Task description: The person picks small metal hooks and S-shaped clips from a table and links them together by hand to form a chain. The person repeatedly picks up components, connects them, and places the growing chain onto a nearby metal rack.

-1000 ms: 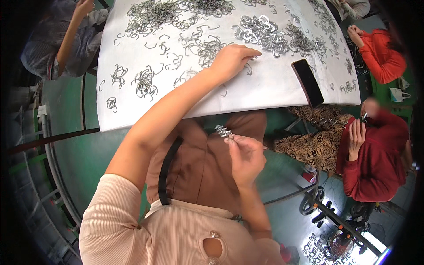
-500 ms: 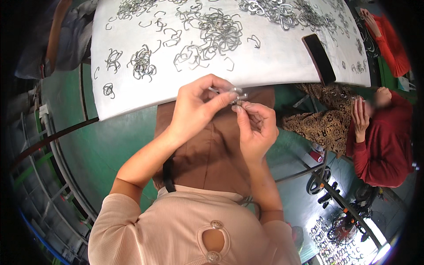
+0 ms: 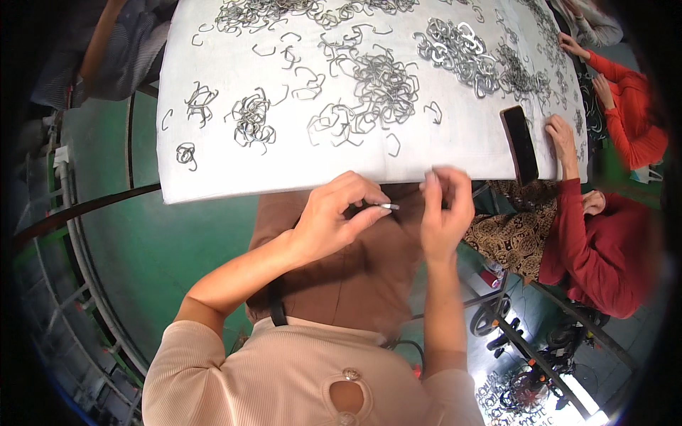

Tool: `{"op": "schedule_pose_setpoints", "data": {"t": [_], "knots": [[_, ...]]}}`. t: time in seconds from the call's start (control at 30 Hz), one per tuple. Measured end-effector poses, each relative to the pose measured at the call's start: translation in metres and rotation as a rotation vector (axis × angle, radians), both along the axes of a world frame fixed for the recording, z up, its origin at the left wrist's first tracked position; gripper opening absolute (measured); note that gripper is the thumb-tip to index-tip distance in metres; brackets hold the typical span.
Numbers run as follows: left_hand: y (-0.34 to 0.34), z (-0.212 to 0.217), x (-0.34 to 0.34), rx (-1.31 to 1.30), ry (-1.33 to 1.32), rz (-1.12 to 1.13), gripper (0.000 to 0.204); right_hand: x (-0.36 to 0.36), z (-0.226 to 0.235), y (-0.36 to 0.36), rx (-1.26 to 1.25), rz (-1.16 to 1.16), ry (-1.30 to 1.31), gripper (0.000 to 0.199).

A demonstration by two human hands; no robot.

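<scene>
My left hand [image 3: 339, 216] is closed, thumb against fingers, over the brown cloth on my lap. Between its fingertips a small shiny metal piece [image 3: 390, 206] pokes out; the rest of it is hidden. My right hand [image 3: 449, 213] is raised by the table's near edge, apart from the left, with fingers bent toward the thumb. Its fingertips are blurred, so I cannot tell whether they hold anything. In front of me on the white-covered table [image 3: 284, 174] lie heaps of bent metal wire pieces [image 3: 387, 89], and a single bent wire piece [image 3: 392, 145] sits close to the edge.
A black phone [image 3: 521, 145] lies near the table's right front edge. At the right, a person in dark red [image 3: 604, 255] has a hand on the table; beyond is a person in orange [image 3: 629, 121]. Another person [image 3: 106, 57] is at the far left. Metal rails [image 3: 78, 234] stand left.
My hands, together at the metal piece before, have separated; the right has moved right. The view has shifted, so the table appears lower. The person in dark red now reaches onto the table.
</scene>
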State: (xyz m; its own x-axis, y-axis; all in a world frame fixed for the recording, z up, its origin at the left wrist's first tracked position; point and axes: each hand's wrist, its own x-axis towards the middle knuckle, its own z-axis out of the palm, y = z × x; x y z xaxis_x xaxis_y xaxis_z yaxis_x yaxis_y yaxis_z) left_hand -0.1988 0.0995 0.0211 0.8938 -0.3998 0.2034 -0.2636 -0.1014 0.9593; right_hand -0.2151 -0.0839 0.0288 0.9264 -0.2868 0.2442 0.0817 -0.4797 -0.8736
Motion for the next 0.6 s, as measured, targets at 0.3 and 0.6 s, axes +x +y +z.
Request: {"op": "schedule_pose_setpoints", "data": {"t": [0.3, 0.6], "knots": [[0.009, -0.008, -0.003, -0.026, 0.044, -0.005, 0.015, 0.168, -0.019, 0.026, -0.529, 0.284, 0.203, 0.011], [0.009, -0.009, -0.009, -0.076, 0.044, 0.042, 0.011, 0.172, -0.014, 0.031, -0.656, 0.24, 0.208, 0.011]]}}
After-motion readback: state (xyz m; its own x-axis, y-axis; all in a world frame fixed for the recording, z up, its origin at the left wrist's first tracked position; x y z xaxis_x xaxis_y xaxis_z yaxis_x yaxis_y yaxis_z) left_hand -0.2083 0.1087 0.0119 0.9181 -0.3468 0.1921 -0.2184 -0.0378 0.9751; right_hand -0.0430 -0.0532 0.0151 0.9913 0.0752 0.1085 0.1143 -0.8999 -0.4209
